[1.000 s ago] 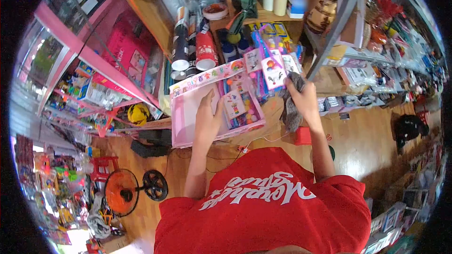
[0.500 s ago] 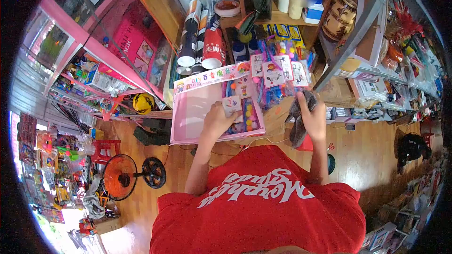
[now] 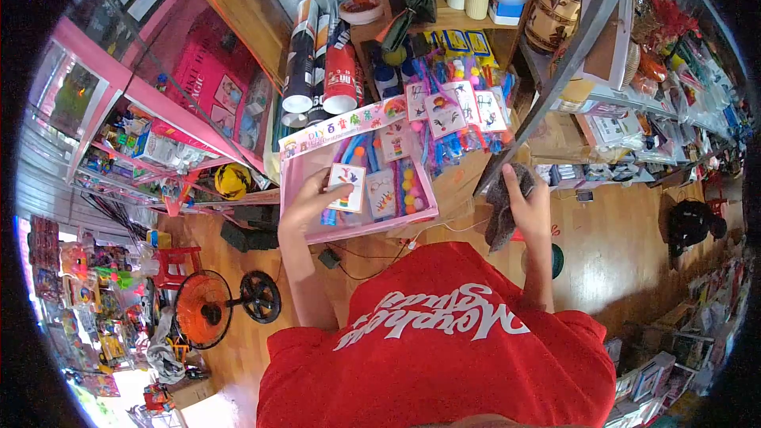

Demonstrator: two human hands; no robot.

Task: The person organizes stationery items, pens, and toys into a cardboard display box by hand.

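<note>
My left hand is closed on a small craft pack with a white picture card, held over the left part of an open pink box. In the box lie more packs with picture cards, blue pipe cleaners and a column of coloured pom-poms. My right hand grips a dark grey cloth, which hangs down right of the box. Beside the box's upper right corner, several clear packs of pipe cleaners with picture cards lie in a pile.
Black and red tubes and a roll of tape stand behind the box. A grey metal post rises near my right hand. Stocked shelves line both sides. On the floor at left are an orange fan and a red stool.
My left hand has moved left with the craft pack, and its card now faces up more plainly. More packs show in the box's middle. My right hand still holds the cloth.
</note>
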